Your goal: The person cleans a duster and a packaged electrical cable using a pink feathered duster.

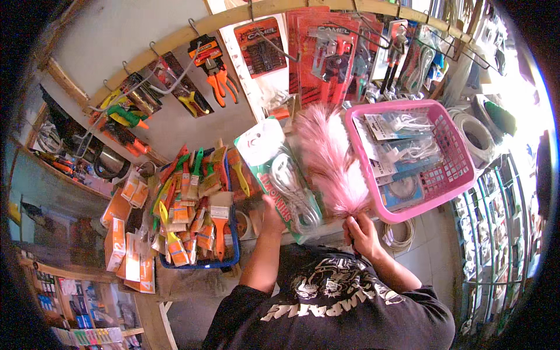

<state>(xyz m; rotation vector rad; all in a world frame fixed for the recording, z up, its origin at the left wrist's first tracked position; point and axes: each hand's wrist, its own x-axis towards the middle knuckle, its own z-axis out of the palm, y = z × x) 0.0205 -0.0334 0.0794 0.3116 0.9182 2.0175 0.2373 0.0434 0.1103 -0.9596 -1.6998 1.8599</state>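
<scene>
A pink feather duster (328, 162) stands upright in the middle of the view, its handle end in my right hand (363, 234), which is closed around it. To its left is a packaged white extension cord (286, 188) on a green and white card. My left hand (272, 214) is at the lower left edge of that package; its fingers are partly hidden, so I cannot tell whether it grips it. Right of the duster, a pink plastic basket (455, 188) holds several packs of white cables (404, 151).
A blue basket (234, 258) full of paintbrushes (220, 214) stands at left, beside orange and white boxes (116, 245). Packaged tools, including orange-handled pliers (223, 87), hang from hooks on a wooden rail (280, 9) above. Coiled cable (474, 133) lies at right, near a metal rack (492, 245).
</scene>
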